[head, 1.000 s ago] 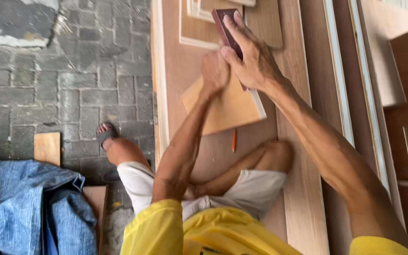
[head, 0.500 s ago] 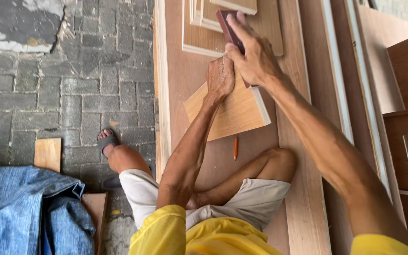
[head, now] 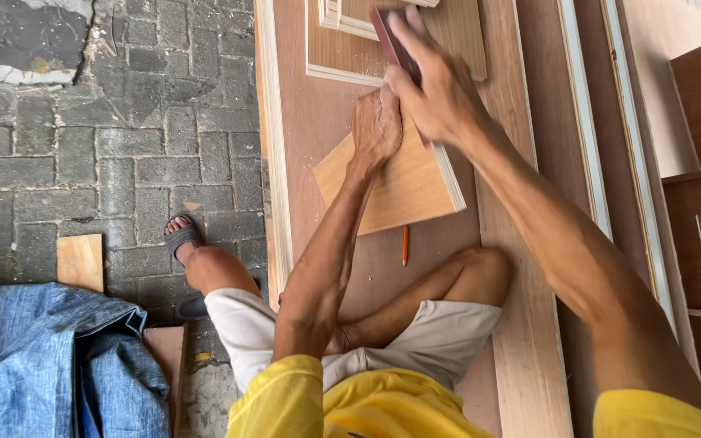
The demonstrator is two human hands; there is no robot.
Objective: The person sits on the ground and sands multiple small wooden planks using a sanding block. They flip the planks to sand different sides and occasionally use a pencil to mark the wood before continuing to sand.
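The right hand (head: 440, 97) is wrapped around a dark sanding block (head: 393, 40), which rests on the far edge of the small board (head: 399, 182). The left hand (head: 377, 130) lies flat on that board, pinning it to the big panel (head: 318, 122) (dust coats the knuckles). The board sits loose, so a hard stroke could skid it, or drag the block over the left fingers. The block's far end is cut off at the frame top; its grit face is hidden. An orange pencil (head: 405, 245) lies near the knee.
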